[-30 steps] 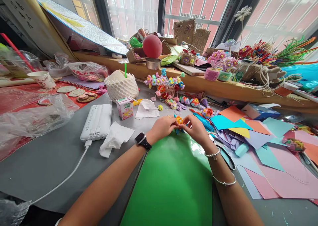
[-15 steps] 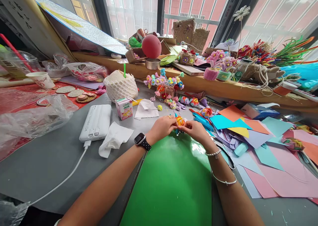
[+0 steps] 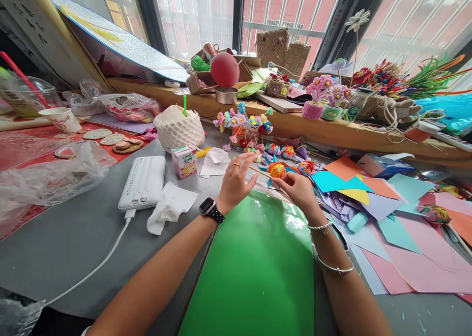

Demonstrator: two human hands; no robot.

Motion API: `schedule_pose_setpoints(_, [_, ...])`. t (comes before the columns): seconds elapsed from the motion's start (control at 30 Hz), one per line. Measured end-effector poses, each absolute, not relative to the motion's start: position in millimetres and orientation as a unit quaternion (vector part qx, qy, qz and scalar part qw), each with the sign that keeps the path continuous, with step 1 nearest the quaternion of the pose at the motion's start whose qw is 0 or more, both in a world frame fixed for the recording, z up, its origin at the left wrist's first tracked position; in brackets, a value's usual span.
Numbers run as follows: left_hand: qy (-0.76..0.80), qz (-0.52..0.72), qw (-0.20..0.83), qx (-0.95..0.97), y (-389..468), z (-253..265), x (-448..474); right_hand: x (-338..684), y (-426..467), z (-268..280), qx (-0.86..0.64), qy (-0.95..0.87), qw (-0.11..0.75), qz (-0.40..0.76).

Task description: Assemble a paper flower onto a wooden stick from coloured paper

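Grey worktop (image 3: 92, 257) carries a green mat (image 3: 250, 272), nearer the body than the spread-fingered left hand (image 3: 238, 182). The right hand (image 3: 298, 191) pinches a thin stick (image 3: 261, 172), its long axis crosswise between the 2. An orange paper flower (image 3: 276, 169) sits just beyond the right fingertips. Whether it joins the stick, or left fingers touch it, I cannot tell.

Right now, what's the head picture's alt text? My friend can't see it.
A person's right hand pinches a thin stick near an orange paper flower, the left hand open beside it, at a green mat's far edge. Colored paper lies right; a white power bank, left.
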State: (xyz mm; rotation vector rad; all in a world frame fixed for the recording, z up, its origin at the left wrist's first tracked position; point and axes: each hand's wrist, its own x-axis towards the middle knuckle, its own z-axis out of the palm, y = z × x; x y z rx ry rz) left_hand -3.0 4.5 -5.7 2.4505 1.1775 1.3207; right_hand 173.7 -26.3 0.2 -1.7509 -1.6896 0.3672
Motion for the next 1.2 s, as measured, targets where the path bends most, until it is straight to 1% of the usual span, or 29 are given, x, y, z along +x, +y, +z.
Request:
schedule_pose_setpoints(0.07, [0.406, 0.474, 0.098, 0.775, 6, -8, -3, 175, -27, 2, -0.667, -0.631, 0.368, 0.143])
schedule_pose_setpoints(0.1, [0.414, 0.485, 0.134, 0.758, 7, -9, -2, 176, -27, 3, -0.663, -0.624, 0.384, 0.152])
schedule_pose_setpoints(0.2, [0.412, 0.476, 0.294, 0.719, 10, -13, 0, 174, -29, 6, -0.638, -0.613, 0.415, 0.212])
schedule_pose_setpoints(0.3, [0.371, 0.435, 0.45, 0.686, 10, -10, 2, 170, -30, 7, -0.6, -0.623, 0.41, 0.287])
schedule_pose_setpoints(0.37, [0.34, 0.412, 0.52, 0.667, 7, -6, 2, 167, -31, 8, -0.577, -0.637, 0.394, 0.326])
schedule_pose_setpoints(0.43, [0.318, 0.393, 0.567, 0.65, 5, -2, 1, 165, -31, 8, -0.556, -0.65, 0.38, 0.352])
schedule_pose_setpoints(0.57, [0.308, 0.386, 0.605, 0.624, 4, 1, 0, 164, -32, 7, -0.547, -0.659, 0.368, 0.362])
schedule_pose_setpoints(0.8, [0.313, 0.373, 0.668, 0.563, 4, 2, 0, 165, -32, 8, -0.543, -0.652, 0.385, 0.364])
schedule_pose_setpoints(1.2, [0.312, 0.378, 0.669, 0.558, 10, -5, 1, 164, -33, 9, -0.558, -0.649, 0.393, 0.336])
